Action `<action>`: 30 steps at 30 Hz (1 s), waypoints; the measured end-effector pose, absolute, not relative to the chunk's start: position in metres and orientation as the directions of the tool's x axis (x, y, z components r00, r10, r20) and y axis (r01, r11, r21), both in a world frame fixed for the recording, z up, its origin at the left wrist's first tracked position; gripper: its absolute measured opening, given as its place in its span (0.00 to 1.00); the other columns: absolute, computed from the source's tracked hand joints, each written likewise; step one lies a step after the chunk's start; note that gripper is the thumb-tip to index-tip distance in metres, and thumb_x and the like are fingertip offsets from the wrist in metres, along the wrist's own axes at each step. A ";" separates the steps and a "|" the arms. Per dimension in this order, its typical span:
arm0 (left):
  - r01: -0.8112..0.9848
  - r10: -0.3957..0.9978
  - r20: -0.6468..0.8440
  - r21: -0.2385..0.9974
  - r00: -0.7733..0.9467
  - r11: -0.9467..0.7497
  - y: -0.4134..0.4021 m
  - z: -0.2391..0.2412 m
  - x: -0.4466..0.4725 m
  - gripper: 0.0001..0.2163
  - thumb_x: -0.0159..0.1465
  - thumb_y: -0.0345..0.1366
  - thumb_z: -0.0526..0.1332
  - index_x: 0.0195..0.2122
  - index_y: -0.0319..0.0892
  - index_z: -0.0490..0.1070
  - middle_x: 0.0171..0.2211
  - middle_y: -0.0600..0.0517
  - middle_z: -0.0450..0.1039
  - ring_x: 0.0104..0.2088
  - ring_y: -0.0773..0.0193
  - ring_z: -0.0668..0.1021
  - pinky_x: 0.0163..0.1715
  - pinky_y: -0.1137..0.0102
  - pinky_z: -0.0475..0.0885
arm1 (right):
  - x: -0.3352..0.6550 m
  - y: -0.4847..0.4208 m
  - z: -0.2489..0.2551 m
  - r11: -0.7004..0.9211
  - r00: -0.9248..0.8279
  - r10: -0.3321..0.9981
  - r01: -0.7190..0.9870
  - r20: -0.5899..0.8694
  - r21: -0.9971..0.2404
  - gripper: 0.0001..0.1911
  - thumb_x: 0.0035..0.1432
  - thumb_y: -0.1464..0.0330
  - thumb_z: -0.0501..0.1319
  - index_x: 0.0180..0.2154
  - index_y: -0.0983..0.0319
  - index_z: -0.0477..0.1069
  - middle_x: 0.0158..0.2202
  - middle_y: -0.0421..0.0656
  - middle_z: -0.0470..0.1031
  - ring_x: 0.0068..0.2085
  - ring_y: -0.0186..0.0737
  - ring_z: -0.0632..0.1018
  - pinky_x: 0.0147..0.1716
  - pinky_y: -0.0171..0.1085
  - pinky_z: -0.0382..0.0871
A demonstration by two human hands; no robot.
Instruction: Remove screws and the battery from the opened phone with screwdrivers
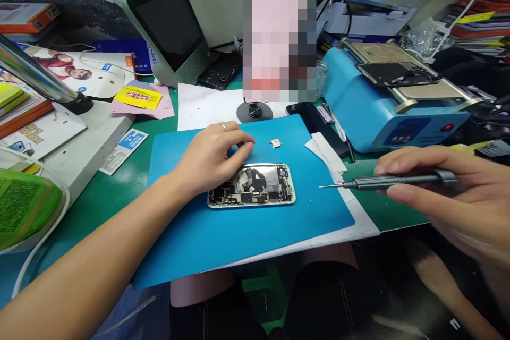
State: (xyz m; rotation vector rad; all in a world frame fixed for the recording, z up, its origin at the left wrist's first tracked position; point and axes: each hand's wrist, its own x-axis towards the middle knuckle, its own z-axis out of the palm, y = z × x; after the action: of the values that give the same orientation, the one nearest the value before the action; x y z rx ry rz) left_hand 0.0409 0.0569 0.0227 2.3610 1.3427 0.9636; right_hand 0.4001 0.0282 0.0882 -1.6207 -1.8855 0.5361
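An opened phone [258, 186] with its circuitry exposed lies on a blue mat [239, 234]. My left hand [211, 156] rests on the phone's left end, fingers curled and pinched over something small and dark at its top edge. My right hand [450, 202] is off to the right, above the table's edge, closed on a dark precision screwdriver [390, 181] whose thin tip points left toward the phone. A tiny metal part [274, 143] lies on the mat just beyond the phone.
A blue heating machine [382, 111] carrying a dark phone panel stands at the back right. A tilted grey screen [167, 26] stands behind the mat, a round stand base [254, 111] beside it. White paper [207, 106], boxes and a lamp arm [35, 77] crowd the left.
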 end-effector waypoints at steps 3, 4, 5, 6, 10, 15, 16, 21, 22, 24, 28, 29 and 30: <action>0.694 0.876 0.367 0.542 0.312 -0.474 0.057 0.025 0.040 0.14 0.75 0.40 0.59 0.45 0.41 0.84 0.38 0.48 0.80 0.37 0.59 0.80 0.35 0.66 0.70 | 0.389 0.030 0.060 0.029 0.106 0.993 0.260 0.059 -0.965 0.29 0.27 0.44 0.84 0.26 0.56 0.81 0.30 0.43 0.80 0.29 0.38 0.80 0.27 0.36 0.77; 0.699 0.885 0.352 0.548 0.304 -0.459 0.057 0.026 0.040 0.14 0.75 0.40 0.59 0.45 0.40 0.84 0.38 0.48 0.80 0.37 0.59 0.80 0.35 0.67 0.70 | 0.386 0.030 0.053 0.011 0.124 0.992 0.186 0.035 -0.983 0.30 0.27 0.43 0.84 0.24 0.57 0.80 0.28 0.42 0.79 0.27 0.36 0.78 0.25 0.35 0.76; 0.703 0.891 0.342 0.552 0.299 -0.448 0.057 0.027 0.040 0.14 0.75 0.40 0.59 0.45 0.40 0.84 0.38 0.48 0.80 0.37 0.60 0.80 0.35 0.67 0.71 | 0.384 0.031 0.047 -0.001 0.127 0.992 0.147 0.018 -0.989 0.31 0.28 0.42 0.83 0.24 0.57 0.79 0.27 0.41 0.78 0.24 0.34 0.76 0.22 0.34 0.74; 0.707 0.894 0.333 0.553 0.298 -0.442 0.057 0.027 0.040 0.14 0.75 0.40 0.60 0.45 0.40 0.84 0.38 0.49 0.80 0.37 0.60 0.80 0.36 0.67 0.71 | 0.383 0.031 0.041 -0.012 0.135 0.991 0.104 0.002 -0.995 0.32 0.30 0.40 0.82 0.23 0.58 0.77 0.25 0.41 0.76 0.22 0.33 0.75 0.20 0.33 0.72; 0.710 0.897 0.310 0.550 0.315 -0.440 0.055 0.027 0.043 0.14 0.76 0.40 0.59 0.45 0.40 0.84 0.38 0.49 0.81 0.39 0.59 0.81 0.39 0.66 0.72 | 0.383 0.026 0.030 -0.032 0.149 0.988 -0.002 -0.032 -0.999 0.29 0.36 0.43 0.82 0.22 0.59 0.76 0.18 0.40 0.72 0.17 0.36 0.73 0.15 0.33 0.69; 0.688 0.879 0.308 0.547 0.364 -0.477 0.053 0.029 0.042 0.13 0.76 0.40 0.60 0.47 0.40 0.84 0.40 0.48 0.82 0.41 0.59 0.82 0.44 0.65 0.74 | 0.384 0.022 0.028 -0.026 0.143 0.989 -0.038 -0.031 -0.999 0.23 0.36 0.51 0.85 0.24 0.58 0.80 0.21 0.43 0.76 0.19 0.37 0.77 0.19 0.34 0.76; 0.677 0.869 0.309 0.544 0.387 -0.495 0.053 0.030 0.041 0.14 0.77 0.41 0.60 0.47 0.40 0.84 0.41 0.48 0.82 0.42 0.59 0.82 0.45 0.65 0.74 | 0.384 0.022 0.027 -0.028 0.141 0.989 -0.042 -0.034 -0.999 0.22 0.36 0.52 0.85 0.25 0.58 0.82 0.22 0.43 0.77 0.20 0.37 0.78 0.20 0.33 0.77; 0.623 0.800 0.265 0.513 0.539 -0.590 0.049 0.035 0.039 0.16 0.77 0.45 0.61 0.54 0.39 0.82 0.48 0.45 0.81 0.47 0.55 0.81 0.49 0.60 0.74 | 0.385 0.021 0.023 -0.050 0.127 0.990 -0.041 -0.055 -0.998 0.19 0.38 0.54 0.85 0.29 0.57 0.86 0.24 0.45 0.80 0.22 0.39 0.81 0.24 0.34 0.80; 0.616 0.787 0.248 0.508 0.565 -0.603 0.049 0.036 0.039 0.17 0.77 0.46 0.61 0.56 0.40 0.81 0.50 0.45 0.81 0.48 0.55 0.81 0.49 0.59 0.74 | 0.386 0.021 0.023 -0.053 0.125 0.991 -0.037 -0.058 -0.998 0.19 0.38 0.54 0.85 0.29 0.57 0.86 0.25 0.45 0.80 0.23 0.39 0.81 0.25 0.34 0.81; 0.599 0.763 0.211 0.506 0.611 -0.620 0.047 0.037 0.040 0.20 0.76 0.49 0.62 0.59 0.40 0.79 0.52 0.44 0.80 0.48 0.53 0.80 0.48 0.58 0.74 | 0.386 0.021 0.023 -0.061 0.121 0.991 -0.033 -0.064 -0.998 0.19 0.37 0.55 0.85 0.28 0.57 0.86 0.25 0.45 0.81 0.23 0.39 0.82 0.26 0.34 0.81; 0.596 0.738 0.118 0.513 0.664 -0.618 0.044 0.040 0.043 0.29 0.71 0.58 0.65 0.64 0.43 0.75 0.57 0.43 0.77 0.51 0.49 0.78 0.51 0.54 0.74 | 0.386 0.020 0.024 -0.067 0.117 0.991 -0.033 -0.071 -0.997 0.19 0.38 0.54 0.85 0.29 0.56 0.86 0.26 0.45 0.81 0.24 0.38 0.82 0.27 0.32 0.82; 0.604 0.734 0.088 0.508 0.673 -0.614 0.043 0.040 0.043 0.31 0.70 0.60 0.66 0.66 0.44 0.74 0.59 0.43 0.76 0.52 0.48 0.78 0.52 0.53 0.74 | 0.385 0.020 0.025 -0.070 0.118 0.990 -0.031 -0.073 -0.997 0.19 0.38 0.54 0.85 0.29 0.57 0.86 0.26 0.44 0.81 0.24 0.37 0.82 0.27 0.32 0.82; 0.615 0.731 0.060 0.498 0.679 -0.612 0.041 0.041 0.044 0.34 0.68 0.62 0.67 0.67 0.46 0.72 0.61 0.43 0.75 0.53 0.47 0.77 0.53 0.52 0.74 | 0.385 0.020 0.025 -0.070 0.119 0.990 -0.030 -0.073 -0.997 0.19 0.38 0.54 0.85 0.29 0.57 0.85 0.26 0.44 0.81 0.24 0.37 0.82 0.27 0.31 0.82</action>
State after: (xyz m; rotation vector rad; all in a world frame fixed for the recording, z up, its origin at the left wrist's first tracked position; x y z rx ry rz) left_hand 0.0440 0.0415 0.0408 2.4503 1.0449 0.3578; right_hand 0.3848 0.0203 0.0253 -1.2972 -1.0665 1.1836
